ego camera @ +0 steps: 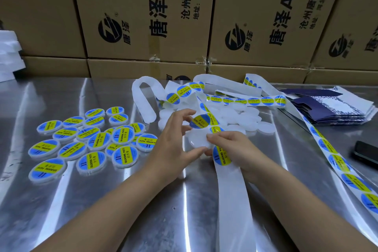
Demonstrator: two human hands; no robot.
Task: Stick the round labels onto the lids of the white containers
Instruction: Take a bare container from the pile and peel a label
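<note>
Near centre, cradling a white container (197, 141), likely light, stiff and slick, in the curled left hand (173, 139), right hand (233, 146) pinching the backing strip (231, 190) at its right rim, with a thin, floppy round label (201, 121) lifted just beyond. Best taken by the label's edge only, judging it quick to crease or stick to itself. Farther out: labelled containers (92, 143) left, bare containers (245, 116) and tangled label strip (255, 100) crowding behind, phone (366, 153) right, cardboard boxes (143, 16) at back.

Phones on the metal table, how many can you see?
1. A dark phone lies at the right edge of the table, partly cut off by the frame, just right of the long label strip. Others could be hidden under the strips or out of view.
</note>
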